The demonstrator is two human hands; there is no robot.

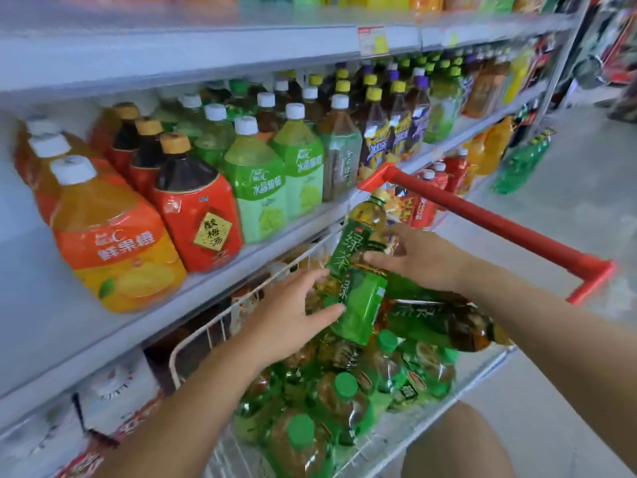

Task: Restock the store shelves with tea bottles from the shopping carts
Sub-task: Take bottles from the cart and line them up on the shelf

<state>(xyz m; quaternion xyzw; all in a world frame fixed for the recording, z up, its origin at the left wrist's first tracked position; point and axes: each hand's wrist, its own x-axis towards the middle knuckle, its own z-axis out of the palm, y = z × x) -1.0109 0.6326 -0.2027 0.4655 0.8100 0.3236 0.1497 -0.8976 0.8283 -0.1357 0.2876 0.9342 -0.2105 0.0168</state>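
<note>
A large green-tea bottle (358,267) with a green label and gold cap stands tilted above the white wire cart (193,343). My right hand (417,260) grips its upper label from the right. My left hand (293,315) wraps its fingers on the lower label from the left. Below them the cart holds several more green-capped tea bottles (344,391) lying in a heap. The middle shelf (220,277) on the left is lined with big drink bottles.
The cart's red handle (489,219) crosses at the right. Orange juice bottles (110,236), red plum-drink bottles (200,215) and green grape-drink bottles (258,188) fill the middle shelf. A lower shelf holds white containers (117,391). Grey aisle floor (568,188) opens to the right.
</note>
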